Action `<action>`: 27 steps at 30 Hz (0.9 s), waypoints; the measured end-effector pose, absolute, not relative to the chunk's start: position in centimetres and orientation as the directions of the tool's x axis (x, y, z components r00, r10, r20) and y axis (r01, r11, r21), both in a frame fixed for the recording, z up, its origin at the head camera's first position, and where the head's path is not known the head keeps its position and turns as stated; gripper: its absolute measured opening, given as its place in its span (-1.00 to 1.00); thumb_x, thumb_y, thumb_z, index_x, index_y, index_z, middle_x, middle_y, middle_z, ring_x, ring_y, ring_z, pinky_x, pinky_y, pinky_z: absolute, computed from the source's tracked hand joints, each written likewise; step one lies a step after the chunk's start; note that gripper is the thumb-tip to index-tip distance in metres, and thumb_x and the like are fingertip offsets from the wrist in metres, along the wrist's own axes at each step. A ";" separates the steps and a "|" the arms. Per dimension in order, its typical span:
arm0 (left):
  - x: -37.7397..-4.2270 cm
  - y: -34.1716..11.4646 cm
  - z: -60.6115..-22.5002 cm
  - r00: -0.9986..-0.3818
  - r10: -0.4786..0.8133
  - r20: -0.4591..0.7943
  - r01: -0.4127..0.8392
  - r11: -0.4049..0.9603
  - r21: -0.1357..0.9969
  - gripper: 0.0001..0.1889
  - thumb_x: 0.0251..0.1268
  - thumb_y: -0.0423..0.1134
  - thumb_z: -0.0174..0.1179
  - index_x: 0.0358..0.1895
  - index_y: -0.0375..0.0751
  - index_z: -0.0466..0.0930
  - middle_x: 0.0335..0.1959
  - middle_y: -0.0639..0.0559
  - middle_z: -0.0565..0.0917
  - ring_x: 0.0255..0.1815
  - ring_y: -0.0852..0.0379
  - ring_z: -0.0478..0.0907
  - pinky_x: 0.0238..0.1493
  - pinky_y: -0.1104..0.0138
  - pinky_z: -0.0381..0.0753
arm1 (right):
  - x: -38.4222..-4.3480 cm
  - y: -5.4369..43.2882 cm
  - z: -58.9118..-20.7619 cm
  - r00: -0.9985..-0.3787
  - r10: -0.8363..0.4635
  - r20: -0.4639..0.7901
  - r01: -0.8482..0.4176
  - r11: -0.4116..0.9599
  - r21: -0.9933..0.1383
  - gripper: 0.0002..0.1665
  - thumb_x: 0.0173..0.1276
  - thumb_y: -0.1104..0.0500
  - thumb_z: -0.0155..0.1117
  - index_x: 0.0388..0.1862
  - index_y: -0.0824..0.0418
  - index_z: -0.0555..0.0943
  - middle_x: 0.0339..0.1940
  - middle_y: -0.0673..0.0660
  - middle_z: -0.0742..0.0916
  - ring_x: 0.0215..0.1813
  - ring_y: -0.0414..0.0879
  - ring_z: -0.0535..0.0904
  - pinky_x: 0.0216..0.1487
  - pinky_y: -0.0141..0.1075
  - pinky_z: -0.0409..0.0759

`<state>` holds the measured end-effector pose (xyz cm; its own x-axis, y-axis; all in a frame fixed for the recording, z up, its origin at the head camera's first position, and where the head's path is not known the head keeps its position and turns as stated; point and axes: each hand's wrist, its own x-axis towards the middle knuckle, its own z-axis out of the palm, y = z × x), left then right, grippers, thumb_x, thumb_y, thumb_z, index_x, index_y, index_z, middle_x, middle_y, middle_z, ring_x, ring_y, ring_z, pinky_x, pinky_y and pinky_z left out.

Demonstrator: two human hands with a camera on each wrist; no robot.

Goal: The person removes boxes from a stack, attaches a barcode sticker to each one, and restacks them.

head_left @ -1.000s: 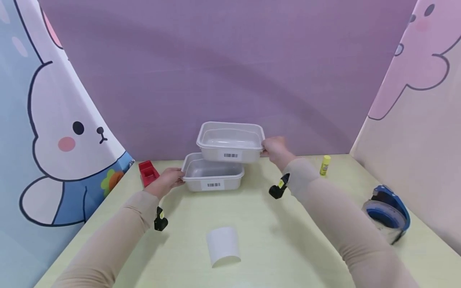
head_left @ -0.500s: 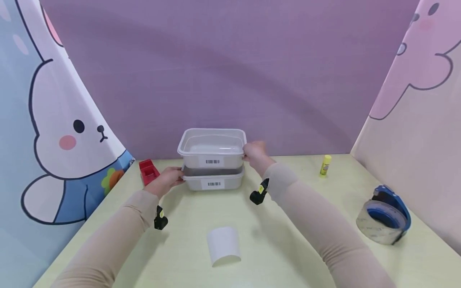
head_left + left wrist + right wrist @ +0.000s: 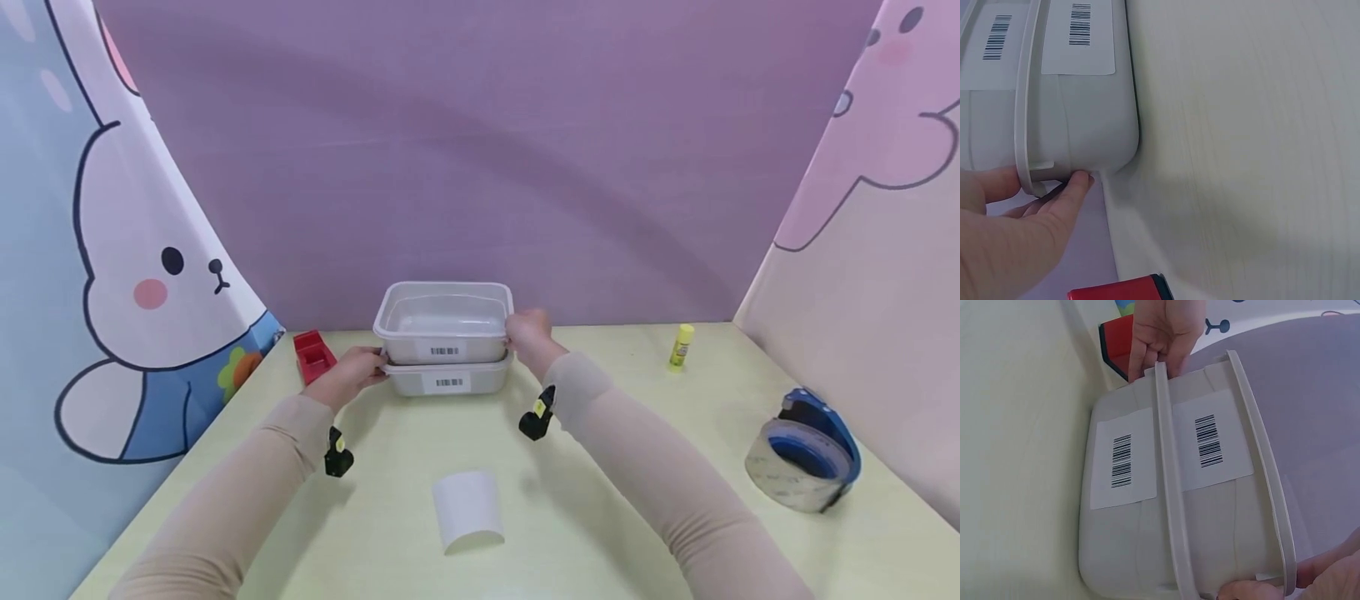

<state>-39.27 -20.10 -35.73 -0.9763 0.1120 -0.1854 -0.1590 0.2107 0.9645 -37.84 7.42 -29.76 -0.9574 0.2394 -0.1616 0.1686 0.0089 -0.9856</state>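
Note:
Two pale grey plastic bins with barcode labels are stacked near the back of the table. The upper bin (image 3: pixel 408 348) sits partly nested in the lower bin (image 3: pixel 487 381), which stands on the tabletop. At the left end, my left hand (image 3: pixel 348 377) pinches the lower bin's rim, thumb above and fingers beneath, as the left wrist view shows. My right hand (image 3: pixel 529 340) grips the upper bin's right rim. In the right wrist view, the rims of the upper bin (image 3: pixel 1222 506) and lower bin (image 3: pixel 1122 537) run nearly parallel.
A red object (image 3: pixel 313 357) lies left of the bins. A yellow glue stick (image 3: pixel 681 347) stands at the back right. Nearer on the right is a tape roll in a blue dispenser (image 3: pixel 802 458). A curved white paper piece (image 3: pixel 468 510) lies in front.
My right hand has brought the upper bin left and then down, from above and right of the lower bin into it. My left hand has stayed at the lower bin's rim.

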 end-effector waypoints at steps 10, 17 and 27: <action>-39.3 -20.6 -35.9 -0.974 0.147 -0.174 -0.151 0.156 0.976 -0.45 0.40 -0.54 -0.35 0.44 -0.62 -0.10 0.46 -0.48 0.07 0.44 -0.24 0.13 0.49 0.02 0.20 | -37.9 7.4 -30.8 -0.968 0.223 -0.118 0.158 0.172 -0.972 -0.38 0.15 0.49 -0.05 0.25 0.43 0.47 0.21 0.33 0.60 0.15 0.07 0.55 0.12 -0.18 0.65; -39.0 -20.9 -35.9 -0.971 0.174 -0.165 -0.142 0.139 0.980 -0.45 0.42 -0.53 -0.36 0.46 -0.56 -0.08 0.47 -0.46 0.08 0.47 -0.24 0.10 0.50 0.03 0.17 | -37.8 7.7 -31.1 -0.973 0.200 -0.115 0.174 0.315 -0.933 -0.57 0.32 0.35 0.06 0.16 0.42 0.53 0.15 0.31 0.63 0.18 0.08 0.56 0.17 -0.15 0.61; -37.8 -21.2 -35.5 -0.986 0.102 -0.134 -0.123 0.111 0.986 -0.49 0.51 -0.43 -0.17 0.45 -0.50 0.04 0.47 -0.40 0.16 0.47 -0.19 0.16 0.47 0.11 0.25 | -37.8 8.1 -31.8 -0.975 0.193 -0.115 0.179 0.362 -0.915 -0.54 0.32 0.33 0.10 0.20 0.40 0.51 0.19 0.31 0.62 0.25 0.11 0.53 0.25 -0.11 0.56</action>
